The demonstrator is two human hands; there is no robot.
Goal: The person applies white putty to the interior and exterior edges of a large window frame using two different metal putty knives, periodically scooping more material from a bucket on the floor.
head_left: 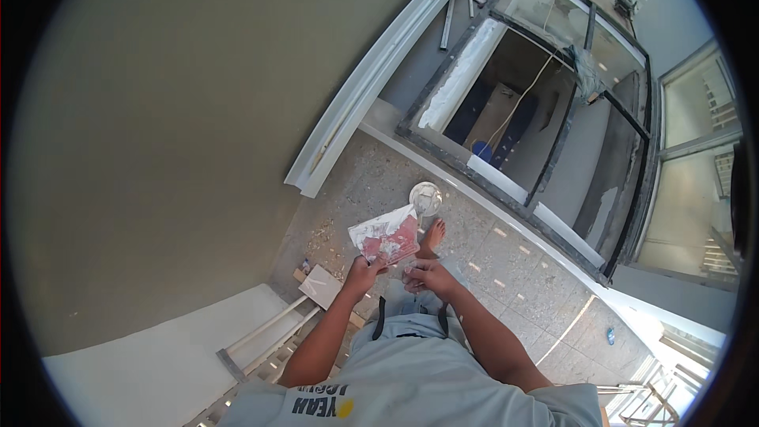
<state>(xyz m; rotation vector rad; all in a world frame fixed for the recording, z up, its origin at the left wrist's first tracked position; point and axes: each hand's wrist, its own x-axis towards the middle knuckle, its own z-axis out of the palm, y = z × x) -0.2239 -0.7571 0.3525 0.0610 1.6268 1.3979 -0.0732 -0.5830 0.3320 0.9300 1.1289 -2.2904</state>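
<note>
Person holding a white-smeared red board above a tiled floor

Seen from the wearer's head, looking down past a grey-green shirt, two bare forearms reach forward from the lower edge. The left hand is closed on the near edge of a red board, which is coated with white paste, most heavily along its left and far edges. The board is held out in front of the body, tilted, with its smeared face showing. The right hand is just beside the board's near right corner, its fingers curled; the view is too small to tell whether it grips something or touches the board.

Beyond the board's far right corner, a round white tub stands on the grey floor, near the wearer's bare foot. A large brownish wall fills the left side. At lower left, near the left forearm, a pale square panel sits by two wooden rails.

At upper right is a dark window frame with a pale cable hanging across it and a crumpled plastic bag on its crossbar. A small blue item lies on the floor, well apart to the right
</note>
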